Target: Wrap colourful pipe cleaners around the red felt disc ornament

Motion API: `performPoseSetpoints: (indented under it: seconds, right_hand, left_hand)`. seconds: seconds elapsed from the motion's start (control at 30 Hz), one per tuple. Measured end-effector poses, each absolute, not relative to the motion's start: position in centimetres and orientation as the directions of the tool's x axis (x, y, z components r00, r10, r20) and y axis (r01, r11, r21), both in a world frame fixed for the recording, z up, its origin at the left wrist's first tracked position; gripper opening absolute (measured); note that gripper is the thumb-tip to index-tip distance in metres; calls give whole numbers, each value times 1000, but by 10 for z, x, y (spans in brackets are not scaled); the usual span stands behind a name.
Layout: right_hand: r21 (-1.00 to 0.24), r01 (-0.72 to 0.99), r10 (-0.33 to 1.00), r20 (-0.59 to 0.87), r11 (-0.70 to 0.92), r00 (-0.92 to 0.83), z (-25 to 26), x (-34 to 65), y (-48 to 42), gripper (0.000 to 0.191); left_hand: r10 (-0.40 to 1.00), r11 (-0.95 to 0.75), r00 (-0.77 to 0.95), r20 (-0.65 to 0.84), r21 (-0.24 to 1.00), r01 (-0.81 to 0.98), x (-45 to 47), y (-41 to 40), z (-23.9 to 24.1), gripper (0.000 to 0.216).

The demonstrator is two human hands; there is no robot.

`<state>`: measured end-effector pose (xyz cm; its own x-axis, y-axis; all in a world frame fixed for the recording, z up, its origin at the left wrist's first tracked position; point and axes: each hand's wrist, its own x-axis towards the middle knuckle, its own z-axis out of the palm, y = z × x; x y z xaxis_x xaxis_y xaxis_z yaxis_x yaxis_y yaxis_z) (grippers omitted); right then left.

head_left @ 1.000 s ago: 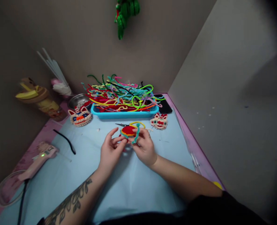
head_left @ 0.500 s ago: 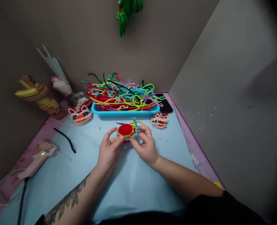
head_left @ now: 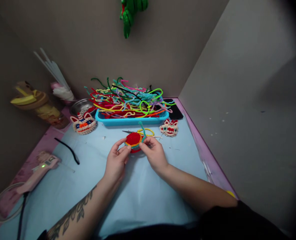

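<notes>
Dim, diffuse light fills the scene; the right wall [head_left: 238, 100] catches more of it than the murky left wall [head_left: 0, 116]. A soft shadow spreads over the worktop [head_left: 145, 196] beside the left hand [head_left: 116, 158], and a green lamp [head_left: 43, 165] glows on the glue gun [head_left: 35, 177]. The cup [head_left: 44, 108] looks smeared, wide-angle stretch slants the walls, and blurry black swallows the upper right corner.

Near the left edge of the pink tabletop [head_left: 44, 139] I see a pale pink glue gun [head_left: 40, 174], its small green light lit, with a curved black strip [head_left: 69, 151] lying inward of it. Toward the far left corner stand a brown-and-yellow cup [head_left: 46, 110], a bundle of slim white sticks [head_left: 59, 77] and a round steel bowl [head_left: 79, 104]. By the far right corner lies a flat black slab [head_left: 177, 112]. Above the far edge, a bright green figure [head_left: 129, 16] hangs against the grey wall [head_left: 75, 40].
</notes>
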<state>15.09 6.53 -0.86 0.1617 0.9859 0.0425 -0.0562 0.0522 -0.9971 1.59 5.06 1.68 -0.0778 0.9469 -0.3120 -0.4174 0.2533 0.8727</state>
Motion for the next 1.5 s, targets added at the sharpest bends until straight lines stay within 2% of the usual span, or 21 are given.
performPoseSetpoints:
  seconds: [0.13,0.3,0.43,0.53,0.63,0.7,0.77,0.87,1.0,1.13,1.5]
  right_hand:
    - [-996,-83,984,16,31,179,-3,151,66,17]
    - [-999,9,983,52,51,176,-2,153,65,16]
    - [-985,126,980,133,115,147,-6,151,61,13]
    - [-945,233,953,267,231,140,-6,151,58,11]
    - [-788,415,832,543,455,118,-2,156,55,33]
    - [-593,564,733,679,575,-33,2,160,54,33]
    - [-429,660,688,701,617,-187,5,164,55,24]
    - [-325,725,674,694,607,-254,6,166,58,14]
    - [-298,733,677,677,611,-290,1,165,61,14]
    - [-304,718,680,663,627,-313,-3,164,61,15]
    - [-349,725,642,749,594,-166,3,161,59,2]
  left_hand:
    - [954,241,-77,-290,893,-379,17,50,13,53]
    - [968,207,-84,-238,938,-278,19,50,14,53]
    - [967,195,-115,-227,951,-240,19,50,17,48]
    - [963,190,-145,-229,952,-240,19,50,18,47]
    - [964,174,-154,-214,956,-238,18,50,17,48]
    - [967,174,-144,-212,956,-234,17,50,16,50]
    - [967,179,-134,-215,955,-236,17,49,16,52]
    - [967,195,-111,-229,946,-258,16,49,16,55]
    - [953,248,-94,-288,920,-302,15,50,14,58]
    - [933,278,-120,-340,890,-360,15,52,14,71]
    - [917,307,-104,-385,847,-433,18,51,18,78]
